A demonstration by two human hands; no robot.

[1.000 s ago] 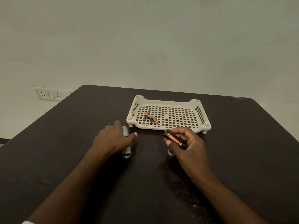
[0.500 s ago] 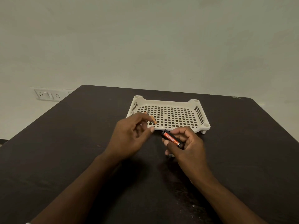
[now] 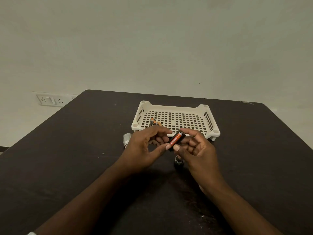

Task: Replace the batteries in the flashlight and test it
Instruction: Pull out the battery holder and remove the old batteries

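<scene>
From the head camera we look down at a dark table. Two bare hands meet over the middle of it.

Our right hand holds a red and black battery. The fingers curl round its far end and the thumb presses on its near end. The battery is tilted, with its far end higher, and it is up off the table.

Our left hand is right beside it. Its fingers are bent, and the thumb tip touches the near end of the battery. The first finger reaches toward the far end, but we cannot tell if it touches.

A shiny silver flashlight body lies on the table just to the left of the left hand. The hand hides most of it. A small round flashlight cap sits on the table under the right hand.

Behind the hands is a white tray with many little holes. A few small batteries with orange ends lie together in its near left corner.

A wall socket is on the wall at the far left.
</scene>
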